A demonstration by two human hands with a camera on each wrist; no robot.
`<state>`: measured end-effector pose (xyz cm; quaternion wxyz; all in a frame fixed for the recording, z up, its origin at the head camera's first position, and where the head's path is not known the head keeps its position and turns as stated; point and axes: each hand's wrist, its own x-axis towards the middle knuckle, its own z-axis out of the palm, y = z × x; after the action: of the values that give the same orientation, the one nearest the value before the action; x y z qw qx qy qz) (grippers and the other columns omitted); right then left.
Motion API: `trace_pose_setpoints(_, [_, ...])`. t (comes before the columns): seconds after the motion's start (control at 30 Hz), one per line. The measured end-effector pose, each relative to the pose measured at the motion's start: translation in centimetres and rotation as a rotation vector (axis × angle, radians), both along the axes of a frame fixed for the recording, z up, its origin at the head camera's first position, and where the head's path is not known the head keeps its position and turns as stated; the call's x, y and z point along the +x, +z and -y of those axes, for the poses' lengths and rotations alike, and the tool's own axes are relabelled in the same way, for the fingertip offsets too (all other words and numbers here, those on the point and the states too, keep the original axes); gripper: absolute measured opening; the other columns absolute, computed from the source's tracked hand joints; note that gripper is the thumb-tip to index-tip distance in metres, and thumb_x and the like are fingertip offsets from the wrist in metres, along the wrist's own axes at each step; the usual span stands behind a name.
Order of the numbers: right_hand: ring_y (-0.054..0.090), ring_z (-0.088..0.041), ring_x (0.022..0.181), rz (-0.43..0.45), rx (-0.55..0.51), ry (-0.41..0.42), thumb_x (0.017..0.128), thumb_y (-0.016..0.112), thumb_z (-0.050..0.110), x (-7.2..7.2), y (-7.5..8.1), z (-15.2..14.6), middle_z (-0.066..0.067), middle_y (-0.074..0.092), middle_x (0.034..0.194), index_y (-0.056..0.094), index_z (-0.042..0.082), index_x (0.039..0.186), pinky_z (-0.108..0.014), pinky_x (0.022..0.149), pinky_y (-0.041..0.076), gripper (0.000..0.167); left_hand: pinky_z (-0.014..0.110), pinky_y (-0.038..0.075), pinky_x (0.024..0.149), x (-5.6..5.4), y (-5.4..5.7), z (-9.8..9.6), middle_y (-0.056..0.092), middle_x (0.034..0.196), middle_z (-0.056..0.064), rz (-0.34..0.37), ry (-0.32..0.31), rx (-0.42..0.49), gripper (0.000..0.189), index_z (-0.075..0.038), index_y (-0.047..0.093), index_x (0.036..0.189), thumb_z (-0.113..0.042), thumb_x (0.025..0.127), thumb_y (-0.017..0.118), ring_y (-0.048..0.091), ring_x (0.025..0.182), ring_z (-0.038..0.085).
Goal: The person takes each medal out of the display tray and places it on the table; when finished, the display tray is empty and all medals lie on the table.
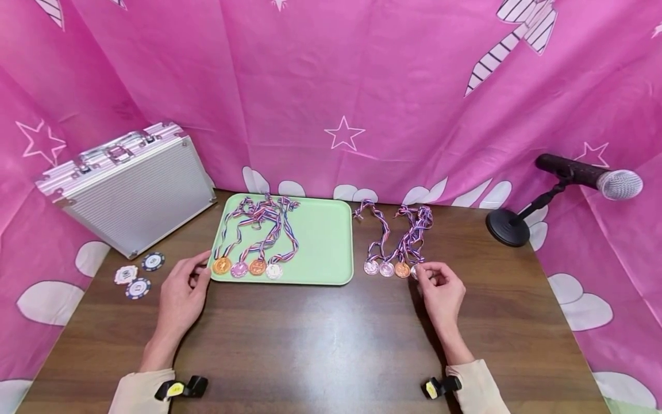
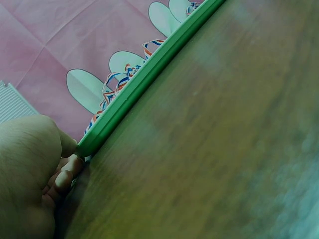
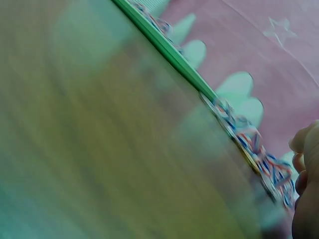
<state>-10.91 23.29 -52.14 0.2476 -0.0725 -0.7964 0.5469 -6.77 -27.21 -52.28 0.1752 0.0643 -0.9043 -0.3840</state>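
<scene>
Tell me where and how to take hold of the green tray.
I'd take the green tray by its raised rim, at the middle of both short ends, coming from left and right. It is long and shallow, leaving little but the rim to grip, and the four medals on it sit toward its left end, so lifting one end alone could tip it.

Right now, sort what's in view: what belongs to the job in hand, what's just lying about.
Likely in the job:
green tray, its edge held by the left hand
four ribboned medals on it
four more medals beside it, right hand at the rightmost

Seemingly lying about:
silver case
three poker chips
microphone on a stand
</scene>
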Motion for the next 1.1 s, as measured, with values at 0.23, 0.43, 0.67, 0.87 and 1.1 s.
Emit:
trace_pose_setpoints(0.23, [0.050,0.000,0.057,-0.028,0.014,0.132,0.087,0.084,-0.015,1.0,0.4,4.8,-0.020,0.067,0.070,0.077,-0.008,0.089,-0.011,0.052,0.038,0.010,0.015,0.037,0.075,-0.1,0.0,0.0,0.068,0.119,0.015,-0.001,-0.009,0.003,0.037,-0.004,0.071,0.146,-0.006,0.109,0.066,0.050,0.090,0.005])
trace_pose_setpoints(0.43, [0.049,-0.002,0.056,-0.036,0.016,0.279,0.084,0.089,-0.011,1.2,0.7,8.6,-0.011,0.063,0.065,0.080,-0.001,0.090,-0.011,0.053,0.036,0.015,0.015,0.037,0.075,0.0,0.1,0.1,0.068,0.121,0.016,0.016,-0.017,0.007,0.038,-0.003,0.070,0.147,-0.008,0.110,0.065,0.051,0.091,0.007])
trace_pose_setpoints(0.67, [0.054,-0.001,0.047,-0.015,0.032,0.458,0.089,0.090,0.000,0.8,1.4,12.8,0.003,0.055,0.058,0.083,0.006,0.094,-0.016,0.051,0.042,0.011,0.015,0.038,0.076,0.0,0.0,0.0,0.068,0.119,0.016,0.001,-0.010,0.008,0.037,-0.003,0.071,0.145,-0.006,0.109,0.065,0.051,0.091,0.005])
trace_pose_setpoints(0.87, [0.045,0.003,0.051,0.025,0.146,0.517,0.088,0.092,0.008,0.2,2.0,16.2,0.012,0.049,0.057,0.085,0.009,0.097,-0.024,0.068,0.052,0.011,0.014,0.038,0.075,0.0,-0.1,-0.1,0.069,0.116,0.016,-0.023,-0.009,0.007,0.037,-0.001,0.071,0.144,-0.004,0.107,0.066,0.050,0.088,0.001])
trace_pose_setpoints(1.1, [0.044,0.003,0.056,0.086,0.288,0.573,0.090,0.092,0.017,-0.5,2.0,19.7,0.015,0.047,0.059,0.087,0.012,0.101,-0.028,0.073,0.055,0.013,0.014,0.038,0.076,0.0,-0.1,0.0,0.069,0.117,0.016,-0.025,-0.010,0.018,0.037,-0.001,0.071,0.144,-0.005,0.108,0.066,0.051,0.089,0.002])
